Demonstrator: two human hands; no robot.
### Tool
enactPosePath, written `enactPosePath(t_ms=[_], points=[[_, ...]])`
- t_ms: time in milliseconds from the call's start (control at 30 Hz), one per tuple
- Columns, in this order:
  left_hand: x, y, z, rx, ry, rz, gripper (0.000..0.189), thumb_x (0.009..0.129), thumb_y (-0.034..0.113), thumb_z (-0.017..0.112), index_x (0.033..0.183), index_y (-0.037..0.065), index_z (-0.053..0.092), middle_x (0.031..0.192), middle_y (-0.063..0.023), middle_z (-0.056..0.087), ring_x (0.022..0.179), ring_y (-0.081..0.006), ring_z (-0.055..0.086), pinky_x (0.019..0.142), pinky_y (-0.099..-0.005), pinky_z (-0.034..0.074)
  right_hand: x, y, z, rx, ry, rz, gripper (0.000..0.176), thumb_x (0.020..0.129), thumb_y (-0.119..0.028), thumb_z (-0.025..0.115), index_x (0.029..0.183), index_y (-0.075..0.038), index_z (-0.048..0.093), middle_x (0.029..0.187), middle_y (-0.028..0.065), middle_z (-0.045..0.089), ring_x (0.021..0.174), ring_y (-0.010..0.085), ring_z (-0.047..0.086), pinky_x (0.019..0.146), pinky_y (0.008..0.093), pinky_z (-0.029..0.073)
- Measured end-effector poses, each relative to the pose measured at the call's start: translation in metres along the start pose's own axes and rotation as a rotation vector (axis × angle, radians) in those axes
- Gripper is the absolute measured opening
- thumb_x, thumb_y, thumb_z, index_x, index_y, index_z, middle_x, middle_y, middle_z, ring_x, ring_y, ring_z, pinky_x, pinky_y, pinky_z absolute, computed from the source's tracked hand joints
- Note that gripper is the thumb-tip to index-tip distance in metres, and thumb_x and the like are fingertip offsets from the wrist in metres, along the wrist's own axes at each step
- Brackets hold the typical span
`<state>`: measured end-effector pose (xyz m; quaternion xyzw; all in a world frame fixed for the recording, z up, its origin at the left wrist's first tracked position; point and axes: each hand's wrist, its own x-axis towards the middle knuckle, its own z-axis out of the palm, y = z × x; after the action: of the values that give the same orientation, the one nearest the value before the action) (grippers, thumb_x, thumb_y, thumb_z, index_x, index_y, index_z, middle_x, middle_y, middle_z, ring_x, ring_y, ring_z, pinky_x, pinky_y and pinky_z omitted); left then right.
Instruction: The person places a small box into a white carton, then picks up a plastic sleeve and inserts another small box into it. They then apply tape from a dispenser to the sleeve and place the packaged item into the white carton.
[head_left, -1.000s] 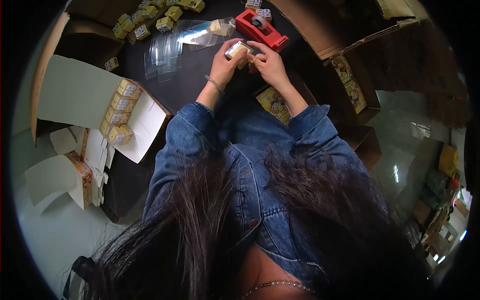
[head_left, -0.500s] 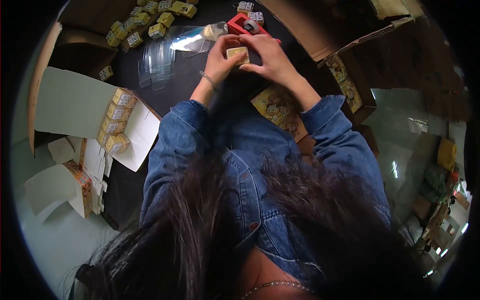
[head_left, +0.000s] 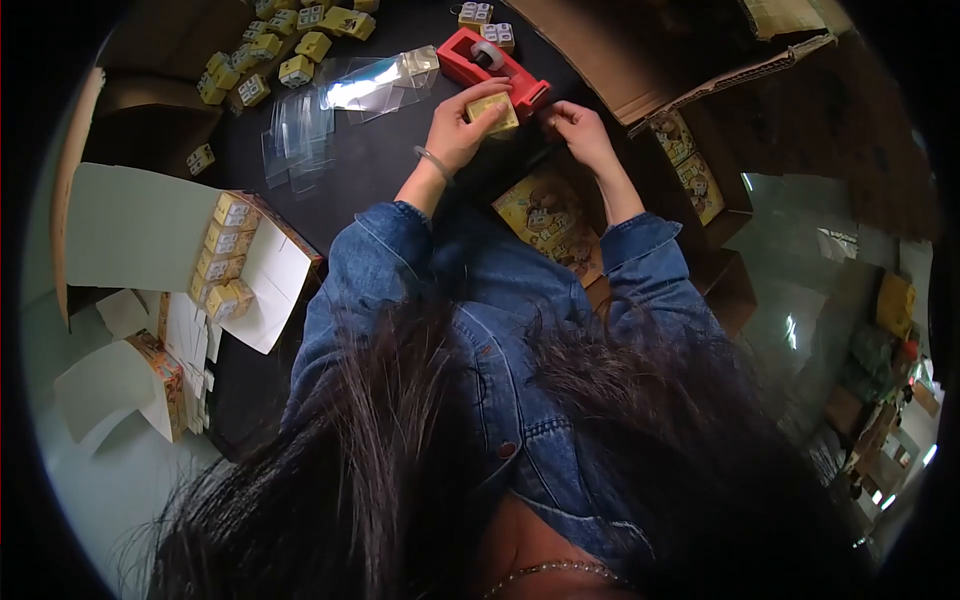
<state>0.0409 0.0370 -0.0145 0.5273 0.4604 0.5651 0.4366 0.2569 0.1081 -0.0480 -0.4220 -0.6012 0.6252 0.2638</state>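
Note:
My left hand is closed around a small yellow box, with the thumb across its top. Just beyond it, a red tape dispenser with a roll of tape lies at an angle on the black table. My right hand is apart from the box, beside the cutting end of the dispenser. Its thumb and forefinger are pinched together, and whatever is between them is too small to make out. Clear plastic sleeves are spread on the table to the left.
Several yellow boxes lie at the back left, and two more stand behind the dispenser. An open white carton at left holds a row of wrapped boxes. Cardboard boxes border the right side. A printed yellow carton sits near my lap.
My right hand has let go of the yellow box and moved right and down to the dispenser's end. My left hand keeps the box and has shifted slightly right. The view has shifted a little.

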Motion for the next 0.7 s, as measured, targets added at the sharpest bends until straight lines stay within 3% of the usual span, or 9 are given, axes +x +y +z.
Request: enactPosePath(t_ms=[133,267,400,467,533,567,633,667,700], points=[[-0.006,0.008,0.004,-0.077,0.057,-0.123,0.029,0.090,0.020,0.064,0.115,0.003,0.067,0.100,-0.0045,0.068,0.092,-0.0103,0.061,0.084,-0.0263,0.050,-0.040,-0.032,0.034,0.402,0.056,-0.077,0.016,0.097,-0.013,0.058,0.104,-0.001,0.065,0.087,0.0014,0.065,0.079,0.0093,0.062,0.075,0.0258,0.053],[-0.010,0.004,0.007,-0.104,0.118,-0.088,0.031,0.092,0.022,0.064,0.117,0.004,0.065,0.099,-0.0043,0.068,0.091,-0.0102,0.062,0.081,-0.0250,0.050,-0.047,-0.056,0.082,0.347,0.109,-0.197,0.025,0.093,-0.009,0.063,0.117,0.000,0.062,0.090,0.0047,0.068,0.080,0.0090,0.064,0.072,0.0226,0.052],[-0.016,0.014,-0.006,-0.237,0.079,-0.139,0.031,0.089,0.020,0.069,0.116,0.005,0.064,0.097,-0.0036,0.067,0.089,-0.0108,0.062,0.078,-0.0256,0.052,-0.045,-0.054,0.095,0.119,0.200,-0.207,0.039,0.091,-0.009,0.067,0.127,-0.001,0.054,0.089,0.0043,0.070,0.074,0.0069,0.063,0.069,0.0202,0.049],[-0.020,0.017,-0.010,-0.230,0.051,-0.150,0.030,0.086,0.017,0.073,0.112,0.005,0.065,0.096,-0.0035,0.067,0.088,-0.0115,0.063,0.076,-0.0260,0.053,-0.048,-0.048,0.099,-0.228,0.234,-0.068,0.048,0.087,-0.015,0.072,0.129,-0.005,0.052,0.081,0.0043,0.069,0.066,0.0105,0.063,0.066,0.0230,0.049],[-0.027,0.021,-0.013,-0.244,0.189,-0.234,0.031,0.086,0.016,0.073,0.114,0.004,0.064,0.096,-0.0041,0.067,0.087,-0.0116,0.064,0.076,-0.0257,0.053,-0.058,-0.023,0.108,-0.536,0.320,-0.292,0.060,0.081,-0.023,0.078,0.132,-0.009,0.049,0.082,0.0074,0.066,0.068,0.0181,0.064,0.065,0.0283,0.050],[-0.032,0.022,-0.017,-0.306,0.275,-0.284,0.030,0.090,0.017,0.066,0.117,0.005,0.063,0.103,-0.0047,0.065,0.093,-0.0134,0.062,0.083,-0.0273,0.051,-0.066,-0.018,0.109,-0.626,0.334,-0.496,0.071,0.074,-0.025,0.081,0.135,-0.013,0.047,0.103,0.0099,0.062,0.090,0.0266,0.062,0.074,0.0340,0.050],[-0.048,0.009,-0.031,-0.751,0.463,-0.422,0.029,0.095,0.020,0.058,0.116,0.000,0.058,0.105,-0.0117,0.065,0.097,-0.0218,0.063,0.088,-0.0351,0.052,-0.076,-0.038,0.113,-0.967,0.243,-0.961,0.070,0.071,-0.023,0.080,0.134,-0.018,0.049,0.124,0.0093,0.052,0.112,0.0278,0.052,0.086,0.0373,0.048],[-0.062,0.005,-0.034,-0.967,0.463,-0.557,0.033,0.098,0.028,0.053,0.116,0.000,0.057,0.108,-0.0154,0.064,0.101,-0.0270,0.062,0.092,-0.0391,0.050,-0.077,-0.042,0.119,-0.988,0.099,-1.026,0.068,0.067,-0.019,0.081,0.130,-0.020,0.053,0.132,0.0078,0.046,0.118,0.0290,0.047,0.095,0.0397,0.044],[-0.080,0.001,-0.035,-1.046,0.403,-0.653,0.044,0.102,0.039,0.043,0.121,0.002,0.055,0.117,-0.0168,0.062,0.109,-0.0299,0.059,0.098,-0.0419,0.046,-0.073,-0.043,0.123,-0.931,0.007,-1.090,0.064,0.067,-0.017,0.080,0.127,-0.020,0.056,0.131,0.0079,0.048,0.117,0.0295,0.048,0.094,0.0392,0.045]])
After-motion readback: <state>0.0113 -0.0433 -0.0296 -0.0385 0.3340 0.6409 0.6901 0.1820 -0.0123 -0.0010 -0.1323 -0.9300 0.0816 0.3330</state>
